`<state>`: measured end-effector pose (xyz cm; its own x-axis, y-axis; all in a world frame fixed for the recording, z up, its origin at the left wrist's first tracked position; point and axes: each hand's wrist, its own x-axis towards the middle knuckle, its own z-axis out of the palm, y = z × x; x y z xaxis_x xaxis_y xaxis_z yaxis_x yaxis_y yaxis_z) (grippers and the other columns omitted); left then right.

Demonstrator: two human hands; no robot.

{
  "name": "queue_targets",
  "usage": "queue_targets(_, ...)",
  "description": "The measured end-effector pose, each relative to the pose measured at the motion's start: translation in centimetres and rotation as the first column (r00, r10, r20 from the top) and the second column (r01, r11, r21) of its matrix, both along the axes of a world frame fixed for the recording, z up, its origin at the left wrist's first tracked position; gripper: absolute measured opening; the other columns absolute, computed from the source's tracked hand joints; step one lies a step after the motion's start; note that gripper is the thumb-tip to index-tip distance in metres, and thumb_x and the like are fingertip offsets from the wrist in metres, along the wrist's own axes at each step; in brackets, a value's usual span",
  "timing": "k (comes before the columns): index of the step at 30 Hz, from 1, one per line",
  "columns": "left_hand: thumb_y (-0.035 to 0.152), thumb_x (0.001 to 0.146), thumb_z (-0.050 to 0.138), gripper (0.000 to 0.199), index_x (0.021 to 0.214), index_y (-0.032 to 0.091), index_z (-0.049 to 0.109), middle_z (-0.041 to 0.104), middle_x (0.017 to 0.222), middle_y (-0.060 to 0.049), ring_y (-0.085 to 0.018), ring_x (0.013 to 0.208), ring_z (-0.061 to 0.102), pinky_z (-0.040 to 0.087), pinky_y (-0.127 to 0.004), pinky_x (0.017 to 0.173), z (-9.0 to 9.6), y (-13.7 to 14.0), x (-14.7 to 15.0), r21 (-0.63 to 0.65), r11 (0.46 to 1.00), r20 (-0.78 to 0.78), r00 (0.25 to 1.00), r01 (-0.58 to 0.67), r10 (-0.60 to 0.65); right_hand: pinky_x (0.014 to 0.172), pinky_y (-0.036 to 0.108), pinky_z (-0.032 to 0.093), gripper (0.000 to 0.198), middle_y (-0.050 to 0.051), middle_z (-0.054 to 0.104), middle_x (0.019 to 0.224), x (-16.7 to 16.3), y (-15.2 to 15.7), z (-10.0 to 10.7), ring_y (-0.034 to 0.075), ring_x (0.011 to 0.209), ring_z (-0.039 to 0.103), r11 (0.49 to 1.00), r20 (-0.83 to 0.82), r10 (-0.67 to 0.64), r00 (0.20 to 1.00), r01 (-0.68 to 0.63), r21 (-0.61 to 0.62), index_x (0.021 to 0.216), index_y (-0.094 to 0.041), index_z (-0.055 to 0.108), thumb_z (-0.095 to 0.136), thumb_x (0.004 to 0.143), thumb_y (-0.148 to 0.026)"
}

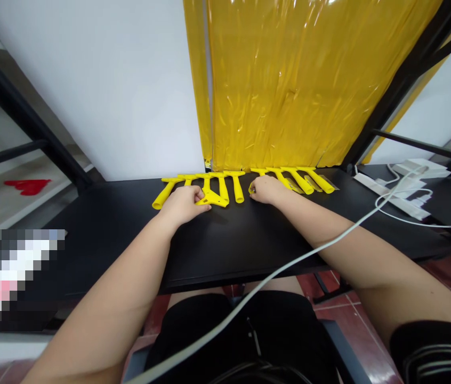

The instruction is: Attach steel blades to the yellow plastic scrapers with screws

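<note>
My left hand (183,205) pinches a yellow T-shaped plastic scraper (214,199), tilted just above the black tabletop. Behind and beside it, several more yellow scrapers (238,191) lie in a row with their handles toward me. My right hand (266,190) is curled over another yellow T-shaped scraper (258,170), gripping its handle end; the fingers hide most of that handle. Right of this hand lie a few scrapers (304,184) of the same shape, with clear, thin pieces (314,181) beside or under them.
The black table (225,245) meets a white panel (129,80) and a yellow plastic sheet (289,80) at its back. White power strips (393,196) with plugs sit at the right. A white cable (289,266) crosses in front of my right forearm. Black metal posts flank the table.
</note>
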<state>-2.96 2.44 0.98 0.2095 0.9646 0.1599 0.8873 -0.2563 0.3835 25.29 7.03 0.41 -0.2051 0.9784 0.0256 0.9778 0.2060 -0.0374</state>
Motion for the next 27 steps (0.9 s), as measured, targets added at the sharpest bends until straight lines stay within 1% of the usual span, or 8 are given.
queue_targets(3, 0.049, 0.071, 0.081, 0.032, 0.081, 0.023, 0.063, 0.073, 0.089, -0.004, -0.023, 0.080, 0.067, 0.045, -0.033, 0.063, 0.1, -0.1, 0.0, -0.007, 1.000, 0.010, 1.000, 0.000, 0.000, 0.096, 0.046, 0.054, 0.038, 0.020, 0.074, 0.127, 0.1, 0.5, 0.1, 0.037, 0.115, 0.070, 0.999, 0.021, -0.041, 0.999, 0.041, -0.011, 0.121, -0.020, 0.080, 0.072, 0.087, -0.033)
queue_targets(9, 0.050, 0.070, 0.082, 0.035, 0.081, 0.023, 0.063, 0.073, 0.088, -0.004, -0.022, 0.078, 0.066, 0.045, -0.032, 0.063, 0.0, -0.1, -0.1, -0.035, 0.999, 0.051, 0.999, 0.008, -0.006, 0.097, 0.045, 0.054, 0.037, 0.019, 0.075, 0.125, 0.6, 0.5, 0.2, 0.037, 0.115, 0.070, 1.000, -0.009, -0.005, 1.000, 0.005, 0.005, 0.120, -0.020, 0.080, 0.073, 0.086, -0.032)
queue_targets(13, 0.053, 0.071, 0.080, 0.037, 0.083, 0.022, 0.063, 0.071, 0.086, -0.004, -0.021, 0.076, 0.064, 0.045, -0.032, 0.065, -0.1, -0.1, -0.1, -0.027, 1.000, 0.108, 0.994, -0.004, 0.007, 0.098, 0.042, 0.054, 0.034, 0.014, 0.077, 0.122, 1.7, 0.7, 0.4, 0.033, 0.115, 0.071, 0.996, -0.080, -0.012, 0.997, 0.019, 0.083, 0.118, -0.023, 0.080, 0.069, 0.090, -0.036)
queue_targets(16, 0.057, 0.077, 0.074, 0.039, 0.088, 0.022, 0.061, 0.069, 0.082, -0.003, -0.021, 0.074, 0.064, 0.045, -0.032, 0.065, 0.0, -0.2, -0.1, -0.014, 0.999, 0.160, 0.986, -0.048, 0.049, 0.099, 0.041, 0.054, 0.031, 0.012, 0.077, 0.120, 3.1, 1.0, 0.5, 0.032, 0.115, 0.071, 0.993, -0.071, -0.033, 0.997, 0.041, 0.110, 0.115, -0.023, 0.080, 0.065, 0.092, -0.037)
queue_targets(20, 0.056, 0.082, 0.069, 0.037, 0.090, 0.022, 0.058, 0.068, 0.072, -0.002, -0.021, 0.066, 0.065, 0.046, -0.032, 0.063, -0.1, -0.3, 0.2, -0.135, 0.990, 0.302, 0.950, -0.044, 0.083, 0.098, 0.041, 0.054, 0.032, 0.013, 0.076, 0.124, 4.7, 0.9, 0.3, 0.033, 0.115, 0.071, 0.997, -0.015, 0.002, 1.000, 0.000, 0.083, 0.114, -0.021, 0.081, 0.066, 0.090, -0.035)
queue_targets(23, 0.046, 0.082, 0.070, 0.029, 0.085, 0.020, 0.060, 0.069, 0.080, -0.004, -0.018, 0.069, 0.065, 0.048, -0.030, 0.065, 0.1, -0.5, 0.9, -0.229, 0.973, 0.481, 0.873, 0.038, 0.079, 0.099, 0.042, 0.054, 0.032, 0.012, 0.075, 0.125, 5.3, 0.4, 0.2, 0.033, 0.114, 0.071, 0.994, -0.024, 0.032, 0.999, -0.030, 0.103, 0.115, -0.021, 0.081, 0.068, 0.088, -0.035)
queue_targets(25, 0.035, 0.083, 0.065, 0.018, 0.086, 0.018, 0.061, 0.069, 0.085, -0.006, -0.016, 0.069, 0.063, 0.048, -0.028, 0.064, 0.4, -0.5, 1.7, -0.335, 0.939, 0.634, 0.757, 0.083, 0.160, 0.100, 0.042, 0.053, 0.033, 0.012, 0.075, 0.126, 5.5, 0.0, 0.2, 0.033, 0.114, 0.071, 0.993, -0.048, 0.038, 0.998, -0.032, 0.110, 0.116, -0.021, 0.080, 0.069, 0.088, -0.035)
queue_targets(27, 0.025, 0.082, 0.057, 0.012, 0.089, 0.016, 0.062, 0.069, 0.087, -0.008, -0.015, 0.067, 0.061, 0.049, -0.027, 0.062, 1.0, -0.3, 2.8, -0.445, 0.886, 0.734, 0.620, 0.132, 0.276, 0.101, 0.043, 0.053, 0.033, 0.011, 0.075, 0.125, 5.8, -0.3, 0.3, 0.033, 0.114, 0.070, 0.993, -0.073, 0.048, 0.996, -0.040, 0.111, 0.117, -0.021, 0.079, 0.070, 0.089, -0.036)
